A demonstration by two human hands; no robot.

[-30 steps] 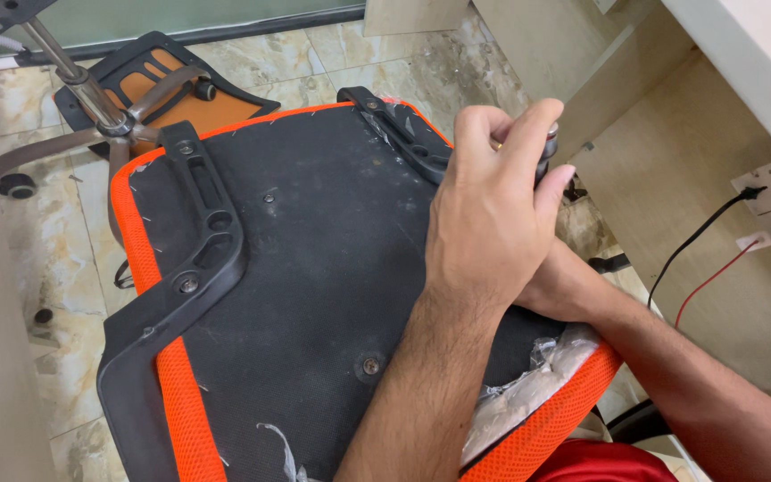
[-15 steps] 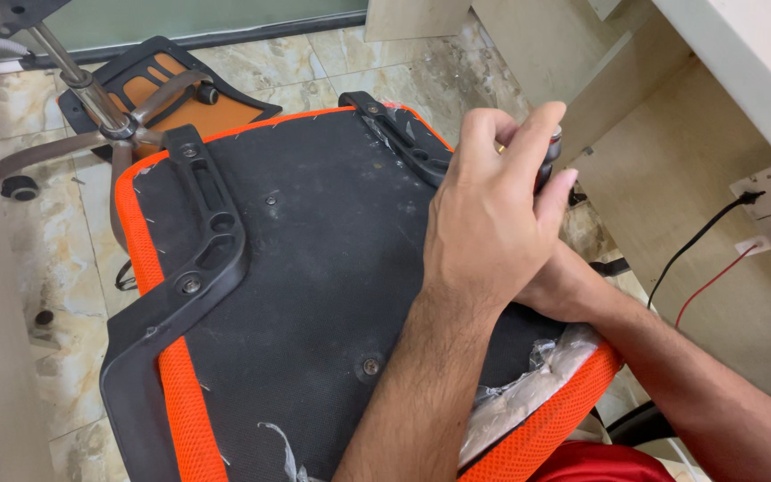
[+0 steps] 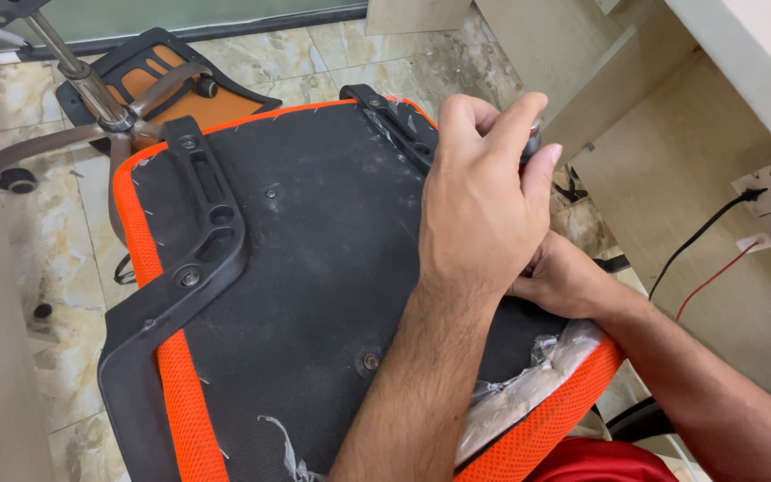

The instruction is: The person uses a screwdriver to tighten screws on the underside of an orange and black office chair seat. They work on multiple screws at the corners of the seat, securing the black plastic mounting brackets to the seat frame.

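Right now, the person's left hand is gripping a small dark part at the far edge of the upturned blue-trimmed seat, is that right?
Not quite: the head view shows the trim of the upturned seat is orange, not blue. The left hand does grip a small dark part at its far edge.

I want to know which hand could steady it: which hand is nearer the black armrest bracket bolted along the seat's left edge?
Left. The left hand lies over the seat's far-right side, across from the bracket; the right hand is farther right.

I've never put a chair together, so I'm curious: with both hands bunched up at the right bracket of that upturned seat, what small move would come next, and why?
Probably a further twist of the small dark tool pinched in the left hand. It sits over the right bracket of the seat, with the right hand steadying beneath. What the tip meets is hidden.
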